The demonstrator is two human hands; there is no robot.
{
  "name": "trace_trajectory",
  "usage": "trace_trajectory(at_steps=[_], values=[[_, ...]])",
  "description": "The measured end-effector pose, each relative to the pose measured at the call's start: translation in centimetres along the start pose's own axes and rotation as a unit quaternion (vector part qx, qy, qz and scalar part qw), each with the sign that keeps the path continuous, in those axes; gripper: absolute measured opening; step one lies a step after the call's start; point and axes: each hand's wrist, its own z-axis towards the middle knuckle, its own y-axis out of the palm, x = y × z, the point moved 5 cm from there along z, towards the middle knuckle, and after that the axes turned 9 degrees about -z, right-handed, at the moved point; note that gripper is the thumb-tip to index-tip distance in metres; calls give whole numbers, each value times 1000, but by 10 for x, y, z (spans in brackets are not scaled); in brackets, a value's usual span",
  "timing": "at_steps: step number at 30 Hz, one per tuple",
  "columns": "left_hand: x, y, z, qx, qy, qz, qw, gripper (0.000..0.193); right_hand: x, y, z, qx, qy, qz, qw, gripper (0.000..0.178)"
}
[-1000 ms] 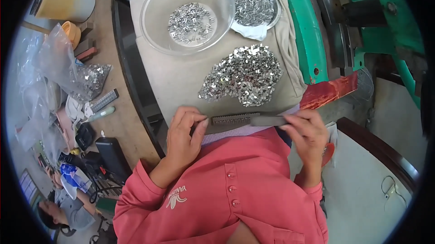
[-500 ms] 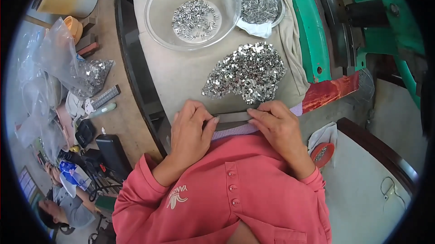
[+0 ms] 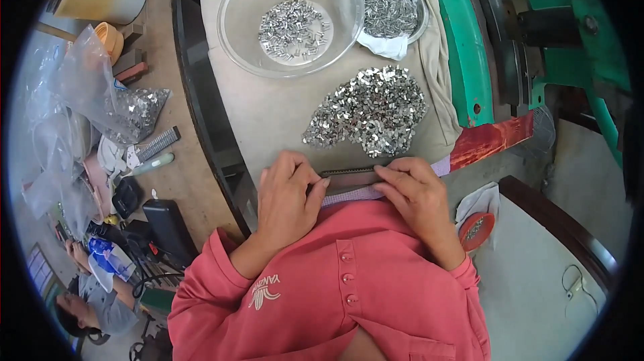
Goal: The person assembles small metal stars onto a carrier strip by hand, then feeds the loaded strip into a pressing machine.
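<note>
My left hand (image 3: 288,193) and my right hand (image 3: 417,193) hold a narrow grey metal strip (image 3: 349,178) between them, close to my body. Each hand pinches one end between thumb and fingers. A row of small dark notches or teeth shows along the strip's far edge. Just beyond my hands, a heap of small shiny metal pieces (image 3: 376,113) lies on the beige cloth (image 3: 258,113). A lilac woven cloth (image 3: 352,195) shows below the strip.
Behind the heap stands a clear plastic bowl (image 3: 231,42) with small metal cylinders; beside it, a cloth-lined metal bowl (image 3: 422,16) holds metal pins. A green machine (image 3: 463,59) borders the right. On the left bench lie bags, tools and a black case (image 3: 168,230). Another person sits lower left.
The strip has tilted in my fingers, so its notched far edge now shows where a plain flat face was seen. Both hands keep hold of its ends and have shifted only slightly.
</note>
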Motion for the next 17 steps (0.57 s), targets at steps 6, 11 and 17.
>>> trace_trajectory(at_steps=[6, 11, 17], values=[[0, 0, 1, -1, 11, 0, 1000, 15, 15, 4, -14, 38, 104, -13, 994, 29], [-2, 0, -1, -5, 54, 8, 999, 23, 17, 2, -18, 86, 34, -44, 995, 26], [-16, 13, -16, -99, 100, 21, 990, 28, 22, 9, -33, 73, -22, -11, 997, 29]])
